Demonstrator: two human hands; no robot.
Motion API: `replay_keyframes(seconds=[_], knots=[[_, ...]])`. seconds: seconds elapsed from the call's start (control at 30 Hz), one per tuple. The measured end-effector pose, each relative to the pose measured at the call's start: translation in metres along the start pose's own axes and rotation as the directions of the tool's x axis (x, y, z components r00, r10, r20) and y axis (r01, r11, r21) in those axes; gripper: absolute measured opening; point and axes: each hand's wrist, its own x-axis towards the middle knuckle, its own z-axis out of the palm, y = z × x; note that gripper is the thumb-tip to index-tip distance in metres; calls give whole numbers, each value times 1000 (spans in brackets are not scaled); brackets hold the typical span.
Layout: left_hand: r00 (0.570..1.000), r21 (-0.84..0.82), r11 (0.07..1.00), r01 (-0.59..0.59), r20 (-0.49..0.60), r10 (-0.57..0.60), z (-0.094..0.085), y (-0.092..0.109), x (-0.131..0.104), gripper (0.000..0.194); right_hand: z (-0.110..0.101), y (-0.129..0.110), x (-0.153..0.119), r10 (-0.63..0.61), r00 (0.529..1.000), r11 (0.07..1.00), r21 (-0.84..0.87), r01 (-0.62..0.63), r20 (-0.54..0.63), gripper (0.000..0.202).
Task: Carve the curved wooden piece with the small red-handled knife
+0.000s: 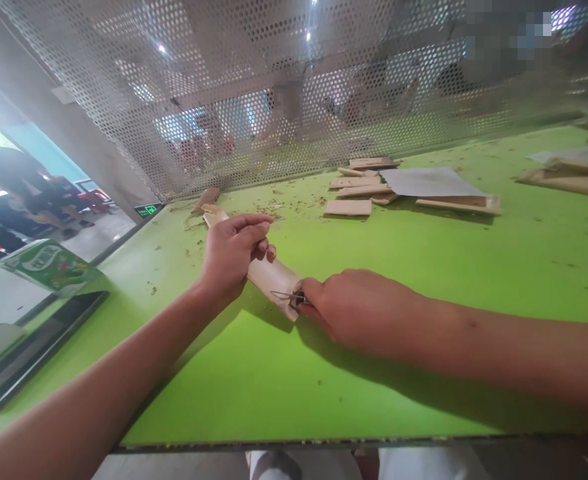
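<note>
A long, pale tan piece (274, 280), wood or bamboo by its look, lies slanted on the green table. My left hand (237, 250) rests over its middle, fingers curled in and pressed around it. At the near end of the piece, my right hand (339, 303) is closed on a small dark metal tool (299, 298) with a thin wire-like loop. The tool touches the end of the piece. The far end (215, 215) shows beyond my left hand, close to a brown scrap (207, 199).
Several flat wooden pieces (348, 208) and a grey sheet (431, 181) lie toward the back. More brown pieces (569, 177) are at the right. A perforated metal screen (284, 93) rises behind the table (254, 400). A green packet (51, 267) and dark-edged tray (44, 347) sit left.
</note>
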Motion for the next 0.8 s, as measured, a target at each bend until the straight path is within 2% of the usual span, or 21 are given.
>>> replay_keyframes(seconds=[0.23, 0.47, 0.6, 0.7, 0.8], knots=[[999, -6, 999, -40, -9, 40, -4, -4, 1, 11, -15, 6, 1, -21, 989, 952, 305, -24, 144, 38], [996, 38, 995, -90, 11, 90, 0, 3, -4, 11, -17, 10, -2, 27, 966, 912, 390, -129, 258, 39], [998, 24, 998, -57, 19, 56, -2, 2, -1, 9, -12, 13, -8, 37, 983, 939, 329, -97, 182, 37], [1000, -2, 1000, 2, 5, -2, -4, -1, 4, 9, -7, 16, -12, 71, 997, 981, 180, -76, 35, 35], [999, -27, 999, 36, -2, -36, -5, -2, 7, 7, -2, 16, -12, 25, 999, 999, 38, -23, -46, 33]])
